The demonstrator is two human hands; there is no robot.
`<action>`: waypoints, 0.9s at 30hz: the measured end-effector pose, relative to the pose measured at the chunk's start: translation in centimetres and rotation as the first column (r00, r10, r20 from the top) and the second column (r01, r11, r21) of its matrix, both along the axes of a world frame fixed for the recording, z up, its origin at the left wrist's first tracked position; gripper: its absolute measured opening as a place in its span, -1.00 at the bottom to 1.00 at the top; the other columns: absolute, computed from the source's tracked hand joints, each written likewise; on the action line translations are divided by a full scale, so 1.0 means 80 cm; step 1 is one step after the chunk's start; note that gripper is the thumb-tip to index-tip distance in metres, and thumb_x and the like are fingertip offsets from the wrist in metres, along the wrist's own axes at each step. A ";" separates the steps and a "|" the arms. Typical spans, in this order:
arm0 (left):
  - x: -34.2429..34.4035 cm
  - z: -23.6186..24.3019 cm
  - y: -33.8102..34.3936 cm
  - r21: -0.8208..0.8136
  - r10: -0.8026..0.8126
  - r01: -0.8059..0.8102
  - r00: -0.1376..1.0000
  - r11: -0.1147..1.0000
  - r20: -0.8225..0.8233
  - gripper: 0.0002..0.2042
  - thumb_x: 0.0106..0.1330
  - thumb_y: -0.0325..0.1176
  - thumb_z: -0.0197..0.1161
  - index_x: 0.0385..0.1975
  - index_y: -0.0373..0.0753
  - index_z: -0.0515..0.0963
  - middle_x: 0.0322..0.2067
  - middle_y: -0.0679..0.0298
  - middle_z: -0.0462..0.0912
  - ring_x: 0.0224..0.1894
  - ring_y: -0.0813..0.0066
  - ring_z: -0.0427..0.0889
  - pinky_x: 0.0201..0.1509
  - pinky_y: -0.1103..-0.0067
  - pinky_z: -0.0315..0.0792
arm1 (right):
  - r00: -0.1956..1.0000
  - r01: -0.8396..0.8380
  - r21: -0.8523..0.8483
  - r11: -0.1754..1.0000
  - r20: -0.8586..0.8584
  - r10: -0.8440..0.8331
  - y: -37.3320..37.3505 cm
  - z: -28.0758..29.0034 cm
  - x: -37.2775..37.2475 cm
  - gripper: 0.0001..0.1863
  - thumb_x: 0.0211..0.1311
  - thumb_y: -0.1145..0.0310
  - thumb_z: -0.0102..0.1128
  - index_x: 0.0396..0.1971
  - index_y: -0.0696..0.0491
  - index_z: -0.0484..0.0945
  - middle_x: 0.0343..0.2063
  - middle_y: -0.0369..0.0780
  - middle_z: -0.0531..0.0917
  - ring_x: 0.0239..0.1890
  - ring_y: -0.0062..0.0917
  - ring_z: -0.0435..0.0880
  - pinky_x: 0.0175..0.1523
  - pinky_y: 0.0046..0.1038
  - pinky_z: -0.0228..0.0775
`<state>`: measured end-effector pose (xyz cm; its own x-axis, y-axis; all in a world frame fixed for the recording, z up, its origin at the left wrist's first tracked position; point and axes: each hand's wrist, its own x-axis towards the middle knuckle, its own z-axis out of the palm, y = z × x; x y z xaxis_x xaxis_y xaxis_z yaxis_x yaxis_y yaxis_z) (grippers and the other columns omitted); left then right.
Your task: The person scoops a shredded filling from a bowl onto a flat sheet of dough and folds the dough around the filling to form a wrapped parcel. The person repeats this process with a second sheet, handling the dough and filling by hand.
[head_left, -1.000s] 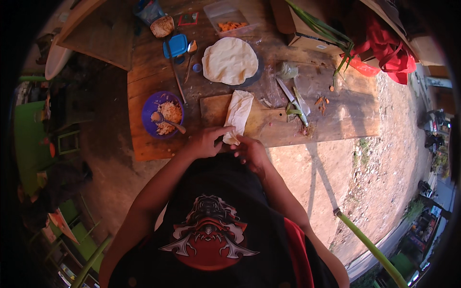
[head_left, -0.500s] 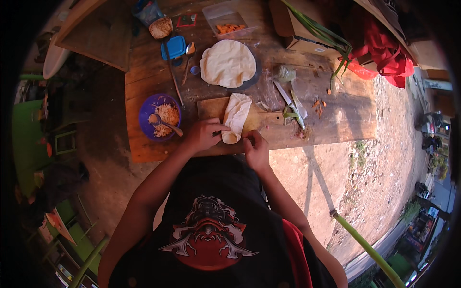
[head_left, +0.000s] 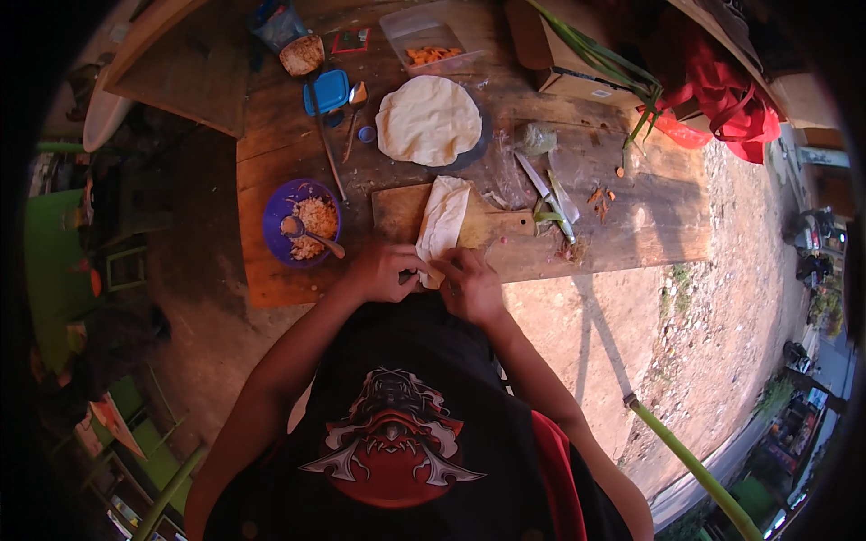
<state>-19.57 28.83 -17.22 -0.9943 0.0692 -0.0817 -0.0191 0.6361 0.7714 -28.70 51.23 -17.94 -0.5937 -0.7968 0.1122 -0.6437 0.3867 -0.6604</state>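
Nearest the person, both hands pinched the near end of a folded flatbread (head_left: pixel 444 225): the left hand (head_left: pixel 383 272) curled on its left corner, the right hand (head_left: pixel 469 284) closed on its right. The flatbread lay lengthwise on a wooden cutting board (head_left: pixel 492 225) at the near edge of the plank worktop (head_left: pixel 631 216). At nine o'clock from the board sat a purple bowl (head_left: pixel 290 221) of rice with a spoon in it. At three o'clock lay a knife (head_left: pixel 541 185) and green onion scraps. Farther off, at twelve o'clock, a round flatbread (head_left: pixel 428 120) rested on a dark pan, with a blue lid (head_left: pixel 326 91) to its left and a clear tub (head_left: pixel 431 38) beyond. Bare sandy ground (head_left: pixel 704 361) spread to the right.
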 end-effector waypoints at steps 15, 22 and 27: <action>-0.059 -0.002 0.041 -0.214 0.509 -0.489 0.860 0.846 0.048 -0.62 0.15 0.00 0.60 -0.30 -0.15 0.67 -0.34 0.29 0.72 -0.28 0.28 0.75 -0.21 0.36 0.59 | 0.997 0.070 -0.165 0.984 0.001 -0.071 -0.007 -0.008 -0.001 -0.69 0.03 0.52 0.31 -0.16 0.01 0.71 -0.13 -0.18 0.73 -0.10 -0.19 0.74 -0.04 -0.18 0.66; -0.057 -0.015 0.040 0.026 0.620 -0.643 0.747 0.765 0.240 -0.70 0.23 -0.09 0.55 -0.31 -0.21 0.76 -0.44 0.24 0.78 -0.38 0.32 0.79 -0.25 0.39 0.60 | 0.981 0.190 -0.157 0.969 0.062 -0.183 -0.005 -0.005 0.006 -0.75 0.08 0.51 0.36 -0.18 0.01 0.70 -0.19 -0.18 0.72 -0.16 -0.18 0.75 -0.08 -0.19 0.66; -0.055 -0.025 0.027 0.042 0.642 -0.679 0.711 0.733 0.288 -0.67 0.27 -0.10 0.55 -0.23 -0.26 0.77 -0.40 0.20 0.82 -0.38 0.42 0.80 -0.24 0.46 0.62 | 0.976 0.219 -0.167 0.961 0.044 -0.214 -0.002 -0.007 0.000 -0.75 0.15 0.49 0.36 -0.14 0.01 0.69 -0.22 -0.18 0.72 -0.19 -0.17 0.74 -0.11 -0.19 0.65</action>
